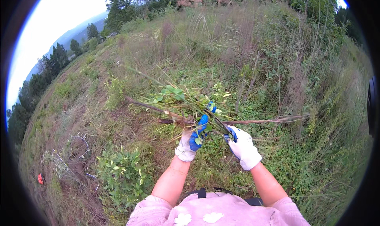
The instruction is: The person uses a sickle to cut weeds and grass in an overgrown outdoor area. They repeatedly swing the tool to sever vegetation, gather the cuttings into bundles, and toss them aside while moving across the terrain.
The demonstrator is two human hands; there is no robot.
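My left hand (192, 141), in a white and blue glove, is closed on a loose bundle of grass and leafy weeds (176, 97) held up in front of me. A forked brown branch (146, 105) pokes out of the bundle to the left, and a long reddish dry stem (269, 121) sticks out to the right. My right hand (239, 147), in a matching glove, is closed on the bundle's dark lower stalks, a little to the right of the left hand. The ground directly under the bundle is partly hidden.
Tall dry grass (213, 36) and brush (297, 67) cover the slope ahead and to the right. A leafy shrub (120, 174) grows at lower left. Farther left lie loose coils (79, 147) and a small orange object (40, 179). Trees (59, 61) line the far edge.
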